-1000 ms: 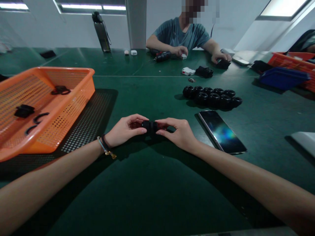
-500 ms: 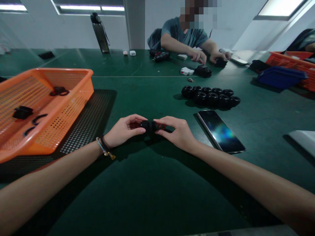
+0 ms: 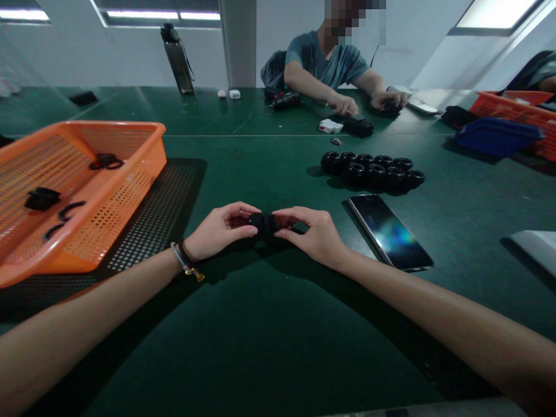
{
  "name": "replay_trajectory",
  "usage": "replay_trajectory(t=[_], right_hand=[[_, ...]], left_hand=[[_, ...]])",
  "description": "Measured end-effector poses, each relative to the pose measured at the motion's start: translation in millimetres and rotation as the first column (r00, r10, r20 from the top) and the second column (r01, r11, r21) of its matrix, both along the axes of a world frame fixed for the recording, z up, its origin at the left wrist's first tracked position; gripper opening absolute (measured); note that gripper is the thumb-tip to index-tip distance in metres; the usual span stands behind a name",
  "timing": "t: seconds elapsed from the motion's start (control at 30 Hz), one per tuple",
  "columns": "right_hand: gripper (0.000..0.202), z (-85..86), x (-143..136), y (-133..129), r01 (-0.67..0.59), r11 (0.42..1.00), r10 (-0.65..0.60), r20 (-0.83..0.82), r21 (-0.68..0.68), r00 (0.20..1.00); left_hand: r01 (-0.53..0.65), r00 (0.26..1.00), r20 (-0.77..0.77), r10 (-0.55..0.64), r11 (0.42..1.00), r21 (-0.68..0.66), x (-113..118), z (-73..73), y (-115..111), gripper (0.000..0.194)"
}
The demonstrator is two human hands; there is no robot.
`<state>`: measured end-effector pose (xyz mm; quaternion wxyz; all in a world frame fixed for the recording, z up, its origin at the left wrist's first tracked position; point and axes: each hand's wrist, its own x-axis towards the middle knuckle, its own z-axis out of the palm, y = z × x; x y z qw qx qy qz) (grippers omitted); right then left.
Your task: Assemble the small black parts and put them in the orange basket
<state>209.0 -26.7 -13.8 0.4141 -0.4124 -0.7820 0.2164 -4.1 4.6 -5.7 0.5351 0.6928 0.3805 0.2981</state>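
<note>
Between my two hands is a small black ribbed cylindrical part (image 3: 263, 225), held sideways just above the green table (image 3: 243, 336). My left hand (image 3: 226, 226) pinches its left end with thumb and fingers. At the other end, my right hand (image 3: 310, 231) grips it, also between thumb and fingertips. Fingers cover both ends, so its exact kind is unclear. Beyond my right hand, several glossy black round parts with holes in their tops (image 3: 376, 172) stand grouped in rows.
An orange perforated basket (image 3: 99, 252) at left holds black rings and a black part (image 3: 42, 198). A phone (image 3: 391, 231) lies to the right. Farther back are a power drill (image 3: 284, 101), a bottle (image 3: 177, 61), a blue bin (image 3: 497, 137) and a co-worker (image 3: 325, 69) handling black parts.
My hands stay almost in place around the black part, with a slight shift of the right fingers. Across the table, the co-worker's hand on the left side has moved slightly.
</note>
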Motion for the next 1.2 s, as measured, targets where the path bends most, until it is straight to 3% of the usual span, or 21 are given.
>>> replay_trajectory(t=[0.93,1.2], right_hand=[[0.026,-0.9,1.1,0.3,-0.049,0.999,0.049,0.022,0.000,0.999],[0.028,-0.6,-0.1,0.1,-0.005,1.000,0.005,0.005,-0.010,1.000]], left_hand=[[-0.001,1.000,-0.015,0.002,1.000,0.005,0.7,2.0,-1.2,0.036],[-0.002,1.000,-0.014,0.002,1.000,0.004,0.5,2.7,-1.7,0.035]])
